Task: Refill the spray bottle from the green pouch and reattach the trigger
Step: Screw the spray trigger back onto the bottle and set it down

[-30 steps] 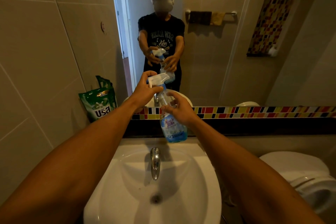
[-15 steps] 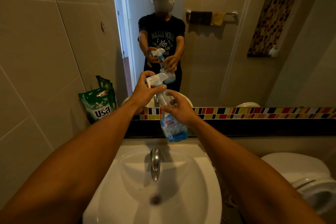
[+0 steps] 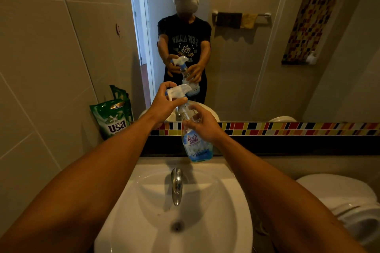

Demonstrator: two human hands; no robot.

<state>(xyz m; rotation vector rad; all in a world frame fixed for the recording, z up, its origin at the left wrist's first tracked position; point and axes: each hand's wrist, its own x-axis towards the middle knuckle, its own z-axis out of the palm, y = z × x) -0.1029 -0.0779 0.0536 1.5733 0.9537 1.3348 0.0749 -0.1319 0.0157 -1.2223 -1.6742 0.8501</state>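
Left hand [image 3: 164, 102]: we grip the trigger [image 3: 178, 91]; it has turned and lifted slightly.
Right hand [image 3: 202, 122]: clamped on the spray bottle [image 3: 196, 144].
Meaning: trigger likely unscrewing; green pouch [image 3: 113, 117] untouched beyond our left hand.

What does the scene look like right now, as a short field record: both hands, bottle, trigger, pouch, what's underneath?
left hand: grips the trigger head at the bottle neck
right hand: wraps the spray bottle at mid-body
bottle: held upright in the air, a little blue liquid at the bottom
trigger: on the bottle; whether it is screwed tight cannot be told
green pouch: leaning against the wall on the left, untouched
underneath: white sink, tap
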